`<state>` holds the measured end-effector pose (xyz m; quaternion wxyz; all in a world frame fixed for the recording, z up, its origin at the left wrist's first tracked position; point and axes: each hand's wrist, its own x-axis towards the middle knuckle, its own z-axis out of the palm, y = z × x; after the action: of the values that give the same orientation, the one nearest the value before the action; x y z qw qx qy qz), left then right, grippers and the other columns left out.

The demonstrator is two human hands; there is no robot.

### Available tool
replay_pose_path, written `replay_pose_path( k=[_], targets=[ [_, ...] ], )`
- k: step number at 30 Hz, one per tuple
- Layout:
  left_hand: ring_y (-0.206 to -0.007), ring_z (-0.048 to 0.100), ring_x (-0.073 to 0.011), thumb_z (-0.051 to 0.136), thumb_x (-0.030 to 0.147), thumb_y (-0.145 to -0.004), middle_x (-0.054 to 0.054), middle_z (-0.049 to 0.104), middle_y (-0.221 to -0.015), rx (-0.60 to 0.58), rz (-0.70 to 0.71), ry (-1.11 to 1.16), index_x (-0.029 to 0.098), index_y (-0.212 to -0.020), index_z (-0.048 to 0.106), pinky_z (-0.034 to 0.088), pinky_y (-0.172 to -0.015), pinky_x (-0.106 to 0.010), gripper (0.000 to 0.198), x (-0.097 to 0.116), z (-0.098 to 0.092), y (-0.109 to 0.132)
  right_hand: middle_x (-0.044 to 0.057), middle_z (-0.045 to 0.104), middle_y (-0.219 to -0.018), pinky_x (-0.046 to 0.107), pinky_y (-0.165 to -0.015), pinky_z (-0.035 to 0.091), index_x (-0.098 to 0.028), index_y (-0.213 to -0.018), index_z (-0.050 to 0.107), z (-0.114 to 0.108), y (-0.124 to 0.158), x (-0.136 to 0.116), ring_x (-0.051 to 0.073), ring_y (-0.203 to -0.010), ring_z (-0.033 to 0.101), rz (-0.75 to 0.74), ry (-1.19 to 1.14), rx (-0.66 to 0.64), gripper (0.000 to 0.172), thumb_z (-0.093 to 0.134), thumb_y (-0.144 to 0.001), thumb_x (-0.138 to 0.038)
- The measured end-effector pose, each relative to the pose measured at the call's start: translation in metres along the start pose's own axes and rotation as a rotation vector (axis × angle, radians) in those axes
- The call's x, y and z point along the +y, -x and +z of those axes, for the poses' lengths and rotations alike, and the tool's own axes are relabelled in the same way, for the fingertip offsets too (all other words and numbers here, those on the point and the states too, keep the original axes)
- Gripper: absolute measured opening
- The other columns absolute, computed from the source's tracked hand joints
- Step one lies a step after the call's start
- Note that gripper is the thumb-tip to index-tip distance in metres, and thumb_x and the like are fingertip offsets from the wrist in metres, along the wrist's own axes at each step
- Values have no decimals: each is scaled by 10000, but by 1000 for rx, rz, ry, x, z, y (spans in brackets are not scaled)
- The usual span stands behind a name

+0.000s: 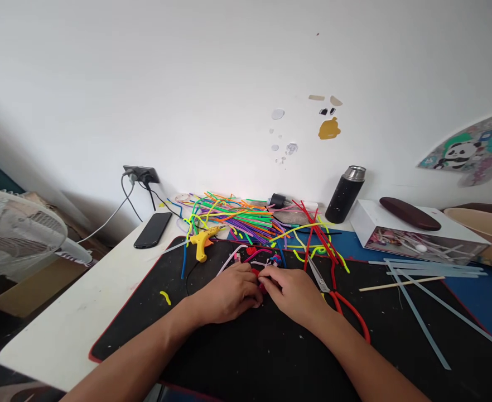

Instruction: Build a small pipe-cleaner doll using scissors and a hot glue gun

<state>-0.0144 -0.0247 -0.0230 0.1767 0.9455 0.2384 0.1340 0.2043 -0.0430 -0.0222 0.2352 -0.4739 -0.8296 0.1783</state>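
Note:
My left hand (234, 291) is closed, its fingers curled at a small red fuzzy piece (263, 283), which looks like bent pipe cleaner. From the other side my right hand (293, 293) pinches the same piece between thumb and fingers. The fingers cover most of it, so its shape is hard to make out. Just beyond the hands lie short pink, red and blue pipe cleaner bits (257, 254). To the right of my right hand rests a red-handled cutting tool (357, 315). A yellow glue gun (202, 244) lies beyond my left hand.
Many coloured pipe cleaners (246, 218) are heaped along the wall. Pale glue sticks (421, 324) and a wooden stick (400, 283) lie right on the black mat (246, 357). A phone (153, 230), a black flask (345, 195), a white box (417, 231) and a fan (24, 229) surround the workspace.

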Motion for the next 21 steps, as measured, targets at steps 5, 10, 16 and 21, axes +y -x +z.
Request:
replay_pose_path(
  k=[5, 10, 16, 21],
  targets=[
    [-976, 615, -232, 684, 194, -981, -48, 753, -974, 6, 12, 24, 211, -943, 749, 449, -919, -383, 77, -1, -1, 0, 23, 839, -934, 278, -663, 445, -265, -1037, 767, 0, 0, 0, 221, -820, 787, 9, 7, -17, 187, 581, -1028, -249],
    [-971, 608, -245, 691, 222, -989, -58, 757, -1002, 1, 8, 6, 211, -1045, 759, 440, -908, -390, 88, 0, -3, 1, 24, 834, -932, 274, -664, 432, -250, -1032, 769, -1, 0, -3, 215, -812, 775, 8, 33, -35, 174, 596, -1027, -234],
    [-1003, 616, -239, 665, 209, -1005, -49, 751, -997, 12, -11, 37, 217, -993, 764, 437, -927, -379, 99, 1, -4, 2, 26, 835, -954, 277, -678, 434, -243, -1062, 769, -3, 0, -4, 205, -809, 768, -7, 48, -42, 164, 607, -1031, -242],
    [-970, 613, -227, 674, 251, -1010, -43, 741, -979, 27, -10, 57, 216, -979, 748, 435, -915, -369, 88, 0, -6, 3, 20, 837, -980, 279, -715, 453, -246, -1074, 767, -3, 0, -4, 200, -835, 771, -8, 38, -43, 158, 613, -1036, -238]
  ],
)
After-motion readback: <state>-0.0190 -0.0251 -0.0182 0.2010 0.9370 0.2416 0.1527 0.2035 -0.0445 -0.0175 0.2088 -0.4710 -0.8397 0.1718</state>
